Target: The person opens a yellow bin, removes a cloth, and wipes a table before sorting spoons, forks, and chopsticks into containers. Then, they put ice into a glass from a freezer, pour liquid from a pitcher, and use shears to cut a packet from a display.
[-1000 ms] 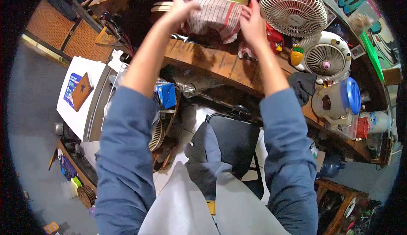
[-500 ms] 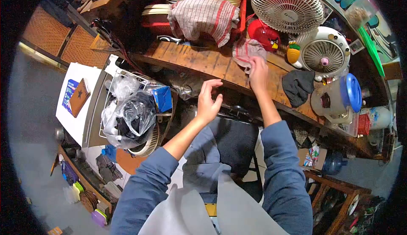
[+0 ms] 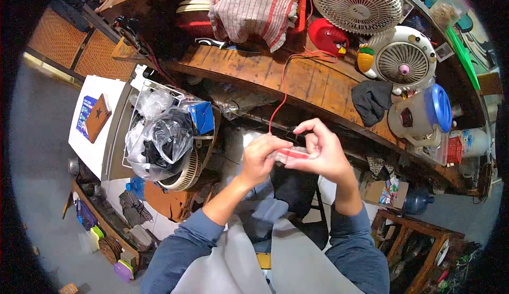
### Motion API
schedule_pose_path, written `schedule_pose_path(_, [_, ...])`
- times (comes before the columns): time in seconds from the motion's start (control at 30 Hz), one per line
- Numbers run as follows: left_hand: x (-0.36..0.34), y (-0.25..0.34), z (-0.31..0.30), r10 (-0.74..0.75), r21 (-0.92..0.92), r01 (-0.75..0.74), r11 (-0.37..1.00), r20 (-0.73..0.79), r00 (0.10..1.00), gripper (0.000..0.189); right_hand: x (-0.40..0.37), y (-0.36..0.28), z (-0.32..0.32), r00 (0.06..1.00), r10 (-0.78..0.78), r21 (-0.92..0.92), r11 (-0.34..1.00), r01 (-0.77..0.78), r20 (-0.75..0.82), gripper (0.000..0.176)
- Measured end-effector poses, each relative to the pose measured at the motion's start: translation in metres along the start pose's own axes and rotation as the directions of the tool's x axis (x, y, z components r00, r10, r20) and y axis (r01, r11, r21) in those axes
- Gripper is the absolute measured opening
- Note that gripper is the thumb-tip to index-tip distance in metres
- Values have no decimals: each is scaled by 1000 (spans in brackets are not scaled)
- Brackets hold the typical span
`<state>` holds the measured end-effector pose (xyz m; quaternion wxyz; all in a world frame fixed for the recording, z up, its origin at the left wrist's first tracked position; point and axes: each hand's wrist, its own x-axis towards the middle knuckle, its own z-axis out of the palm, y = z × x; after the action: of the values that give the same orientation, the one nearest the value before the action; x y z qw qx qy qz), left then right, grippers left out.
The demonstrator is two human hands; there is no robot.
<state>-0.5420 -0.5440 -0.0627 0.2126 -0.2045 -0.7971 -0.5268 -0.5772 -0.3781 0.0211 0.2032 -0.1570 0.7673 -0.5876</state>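
Both hands are over my lap, in front of the table edge, with a small folded white cloth with red stripes (image 3: 293, 154) between them. My left hand (image 3: 260, 159) is closed on its left end. My right hand (image 3: 328, 159) grips the right end between thumb and fingers. A thin red cord (image 3: 284, 90) runs from beside a red bird-faced object (image 3: 327, 38) over the table edge, down to my left hand. Whether the left fingers touch the cord cannot be made out.
On the wooden table (image 3: 249, 68) are a checked towel (image 3: 253, 15) over a red rack, a white round fan (image 3: 404, 66), a dark cloth (image 3: 371, 102) and a blue-lidded container (image 3: 416, 116). At left, a wire basket holds plastic bags (image 3: 161, 140).
The striped cloth has left the table and come toward my body, folded between both hands. My left hand has closed on it. The red cord on the table is now uncovered.
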Motion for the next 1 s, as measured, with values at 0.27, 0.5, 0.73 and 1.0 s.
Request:
schedule_pose_path(0.27, [-29, 0, -28, -566, -663, 275, 696, -272, 778, 21, -11, 65, 4, 894, -312, -478, 868, 132, -320, 12])
schedule_pose_path(0.5, [-47, 12, -4, -555, -428, 469, 773, -97, 826, 18, -15, 80, 77, 974, -217, 57, 975, 213, 70, 68])
schedule_pose_path(0.73, [-37, 19, -31, -619, -718, 495, 490, 114, 777, 38, 14, 172, 80, 968, 250, 707, 688, -166, -15, 39])
schedule_pose_path(1.0, [-74, 12, -14, -683, -526, 661, 535, 192, 705, 35, 83, 187, 103, 995, 90, 488, 868, -93, 29, 31])
